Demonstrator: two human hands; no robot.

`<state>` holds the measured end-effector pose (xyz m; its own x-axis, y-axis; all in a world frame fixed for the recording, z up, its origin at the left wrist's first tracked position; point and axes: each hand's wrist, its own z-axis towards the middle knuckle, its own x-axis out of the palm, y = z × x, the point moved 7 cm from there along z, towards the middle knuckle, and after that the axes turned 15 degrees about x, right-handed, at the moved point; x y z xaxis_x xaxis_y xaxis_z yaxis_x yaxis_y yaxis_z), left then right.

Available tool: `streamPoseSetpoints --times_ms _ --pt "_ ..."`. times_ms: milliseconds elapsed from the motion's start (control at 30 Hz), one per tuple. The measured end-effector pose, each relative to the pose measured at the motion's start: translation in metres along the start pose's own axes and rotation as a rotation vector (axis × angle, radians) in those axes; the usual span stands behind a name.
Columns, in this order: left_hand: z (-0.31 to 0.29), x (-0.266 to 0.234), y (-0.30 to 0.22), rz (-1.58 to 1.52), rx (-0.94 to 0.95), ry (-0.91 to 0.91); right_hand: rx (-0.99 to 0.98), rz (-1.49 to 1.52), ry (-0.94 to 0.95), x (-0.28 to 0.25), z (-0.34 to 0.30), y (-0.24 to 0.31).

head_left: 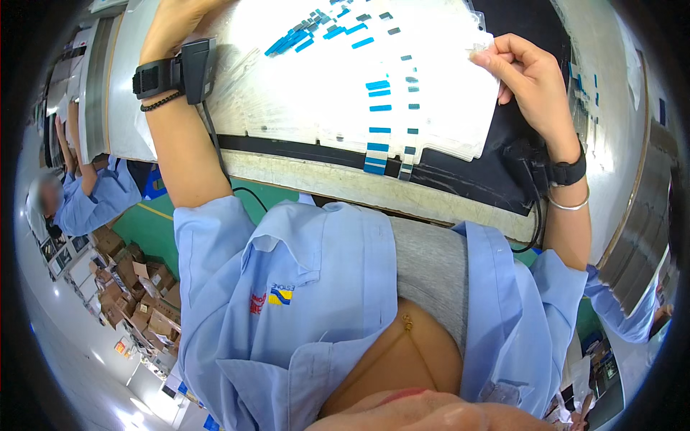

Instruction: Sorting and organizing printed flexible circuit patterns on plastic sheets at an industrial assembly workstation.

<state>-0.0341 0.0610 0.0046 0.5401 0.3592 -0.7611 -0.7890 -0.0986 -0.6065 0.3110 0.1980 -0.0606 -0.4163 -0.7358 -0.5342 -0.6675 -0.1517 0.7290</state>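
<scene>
At the upper right, my right hand [532, 75] is closed in a pinch, thumb against fingers. Between its fingertips is a small thin clear film piece [480, 47], at the right edge of a stack of white sheets [449, 108]. Glare washes out much of the stack. My left hand [181, 16] reaches past the top edge of the picture, so its fingers are cut off. A column of blue strips [379, 108] and a column of small dark strips [412, 90] run down the stack toward its near edge. More blue strips [295, 39] lie loosely piled farther left.
Under the sheets lies a black mat [496, 176] along the pale table edge [330, 176]. Cabled black devices are strapped to both wrists. Grey stacked panels [636, 223] stand at far right. Another person [100, 197] works at left; cardboard boxes [140, 287] sit behind on the floor.
</scene>
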Motion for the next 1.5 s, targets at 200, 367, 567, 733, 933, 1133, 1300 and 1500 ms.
streamPoseSetpoints --times_ms 200,367,567,733,933,1133,1300,1500 --pt "-0.003 0.000 -0.009 0.106 -0.070 0.002 -0.129 0.088 0.127 0.000 -0.007 0.002" --pt "-0.002 0.001 -0.002 0.002 -0.090 0.008 -0.141 0.243 0.117 0.004 -0.005 0.007" --pt "-0.001 -0.001 -0.003 -0.037 -0.035 -0.023 -0.154 -0.075 -0.181 0.003 -0.005 0.021" --pt "-0.002 -0.004 -0.003 -0.035 -0.068 -0.049 -0.078 0.157 -0.141 0.006 -0.003 0.021" --pt "-0.001 0.000 -0.015 -0.024 -0.088 -0.027 -0.224 -0.069 -0.250 0.000 0.000 0.023" --pt "0.001 0.020 -0.024 0.050 -0.026 0.149 -0.116 0.069 -0.123 -0.002 0.003 0.011" --pt "0.000 0.026 -0.022 -0.057 -0.059 0.158 -0.266 0.312 0.086 -0.001 -0.010 0.005" --pt "0.000 0.015 -0.014 -0.001 -0.062 0.098 -0.180 0.069 0.016 0.000 -0.004 0.010"
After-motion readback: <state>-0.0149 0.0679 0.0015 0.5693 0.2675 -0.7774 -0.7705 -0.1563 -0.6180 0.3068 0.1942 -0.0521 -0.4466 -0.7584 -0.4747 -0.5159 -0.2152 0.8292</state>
